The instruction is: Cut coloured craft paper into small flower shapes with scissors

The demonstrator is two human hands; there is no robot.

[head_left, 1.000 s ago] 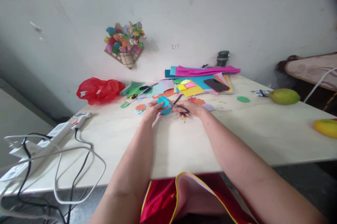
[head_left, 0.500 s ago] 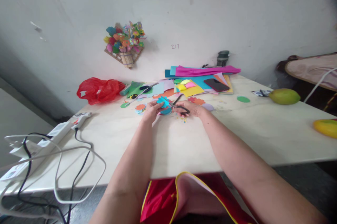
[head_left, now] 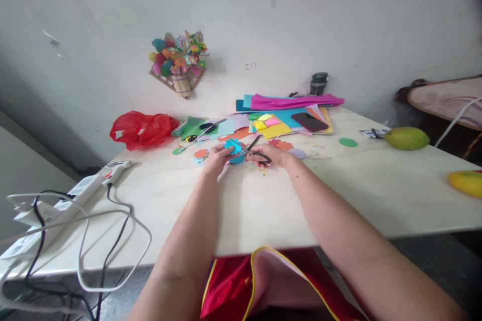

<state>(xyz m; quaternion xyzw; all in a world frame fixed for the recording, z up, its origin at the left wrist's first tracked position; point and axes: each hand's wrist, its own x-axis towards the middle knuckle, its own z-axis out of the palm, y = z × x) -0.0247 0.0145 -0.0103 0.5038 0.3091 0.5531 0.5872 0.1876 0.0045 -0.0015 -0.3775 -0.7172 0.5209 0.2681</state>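
Between the fingers of my left hand (head_left: pixel 217 156) is a blue scalloped paper flower (head_left: pixel 234 146), held a little above the table. My right hand (head_left: pixel 271 154) is closed around the handles of a pair of scissors (head_left: pixel 263 155), whose blades reach left to the flower's edge. More blue paper (head_left: pixel 237 158) shows just below the flower. Orange paper flowers (head_left: pixel 281 144) lie behind my right hand, and another orange flower (head_left: pixel 201 153) is left of my left hand. Tiny paper scraps (head_left: pixel 263 172) are scattered under the scissors.
Coloured paper sheets (head_left: pixel 278 131) and a phone (head_left: pixel 310 121) lie at the back. A second pair of scissors (head_left: pixel 208 127) is near a red plastic bag (head_left: pixel 141 130). A power strip (head_left: pixel 71 200) with cables is on the left; a mango (head_left: pixel 406 138) lies at right.
The scissor blades have shifted slightly against the blue flower's edge. Both hands stay in nearly the same place.
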